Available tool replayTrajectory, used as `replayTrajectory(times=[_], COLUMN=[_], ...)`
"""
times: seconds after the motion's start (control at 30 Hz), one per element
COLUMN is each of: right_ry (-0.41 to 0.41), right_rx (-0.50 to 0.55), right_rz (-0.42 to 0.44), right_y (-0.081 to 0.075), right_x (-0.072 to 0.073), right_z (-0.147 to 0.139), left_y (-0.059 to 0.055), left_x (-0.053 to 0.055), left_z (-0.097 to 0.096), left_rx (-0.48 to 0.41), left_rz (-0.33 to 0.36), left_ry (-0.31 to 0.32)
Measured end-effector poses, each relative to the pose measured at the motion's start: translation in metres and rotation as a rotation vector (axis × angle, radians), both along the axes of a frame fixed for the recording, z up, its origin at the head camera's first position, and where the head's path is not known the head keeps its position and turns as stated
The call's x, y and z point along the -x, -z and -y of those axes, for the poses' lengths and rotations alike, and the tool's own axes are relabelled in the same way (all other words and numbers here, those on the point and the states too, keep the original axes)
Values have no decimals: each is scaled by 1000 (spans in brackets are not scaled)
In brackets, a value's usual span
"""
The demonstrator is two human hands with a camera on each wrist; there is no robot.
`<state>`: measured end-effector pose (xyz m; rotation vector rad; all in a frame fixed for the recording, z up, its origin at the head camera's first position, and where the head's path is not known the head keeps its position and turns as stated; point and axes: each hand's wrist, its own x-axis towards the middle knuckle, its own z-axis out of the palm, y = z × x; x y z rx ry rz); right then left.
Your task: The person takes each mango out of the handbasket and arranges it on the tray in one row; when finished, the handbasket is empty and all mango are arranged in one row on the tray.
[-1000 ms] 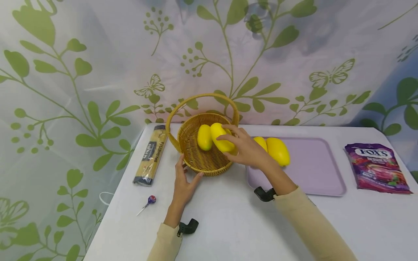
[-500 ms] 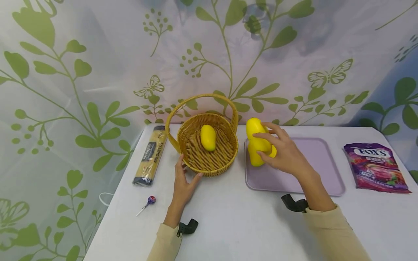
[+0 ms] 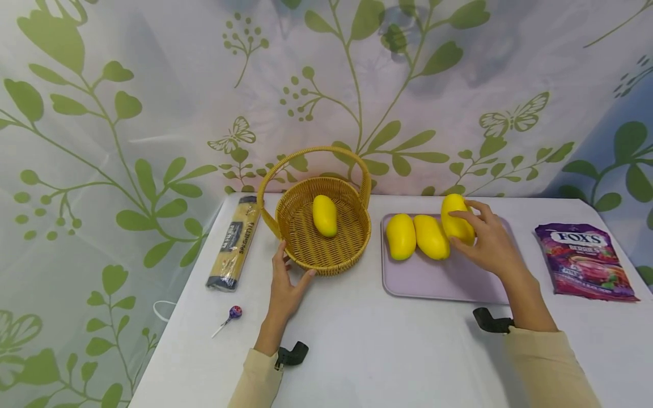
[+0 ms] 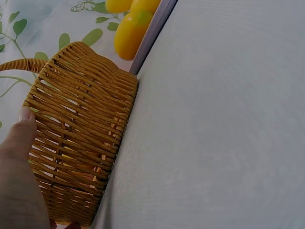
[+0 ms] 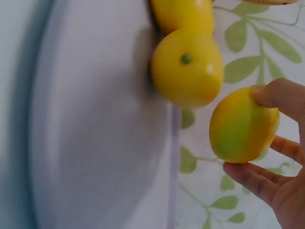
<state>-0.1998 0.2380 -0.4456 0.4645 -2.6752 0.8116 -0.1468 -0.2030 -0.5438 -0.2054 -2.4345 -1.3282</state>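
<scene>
My right hand [image 3: 484,241] grips a yellow mango [image 3: 456,219] [image 5: 243,125] at the far side of the lilac tray [image 3: 459,280]. Two more mangoes [image 3: 401,236] [image 3: 431,236] lie side by side on the tray's left part; the nearer one shows in the right wrist view as a mango [image 5: 187,67]. My left hand [image 3: 285,283] [image 4: 19,157] rests against the near wall of the woven yellow basket [image 3: 347,252] [image 4: 81,138], thumb and fingers spread on it. One mango [image 3: 325,215] lies inside the basket.
A pack of spaghetti [image 3: 236,243] lies left of the basket. A lollipop [image 3: 229,317] sits near the table's left front. A purple candy bag [image 3: 584,260] lies at the right. A leaf-patterned curtain hangs behind the white table [image 3: 367,351].
My right hand lifted a mango out of the basket and carried it right, over the two tray mangoes, to the tray's far side. The left hand stayed on the basket.
</scene>
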Motion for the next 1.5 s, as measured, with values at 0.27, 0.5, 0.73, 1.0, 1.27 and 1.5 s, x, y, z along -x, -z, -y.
replayTrajectory(times=[0.27, 0.5, 0.73, 1.0, 1.27, 1.5], right_ry=[16, -24, -17, 4, 9, -28], right_rx=[-81, -93, -76, -70, -115, -148], right_rz=[173, 205, 207, 256, 237, 139], right_y=[16, 24, 25, 25, 19, -16], right_x=[-1, -2, -4, -8, -13, -11], right_z=[-13, -15, -15, -14, -14, 15], left_y=[1, 1, 1, 0, -1, 0], left_x=[0, 1, 1, 0, 0, 1], left_z=[0, 0, 0, -1, -3, -1], left_rx=[2, -1, -2, 16, 14, 7], left_rz=[-4, -17, -21, -44, -40, -37], left_ry=[-8, 5, 7, 10, 16, 15])
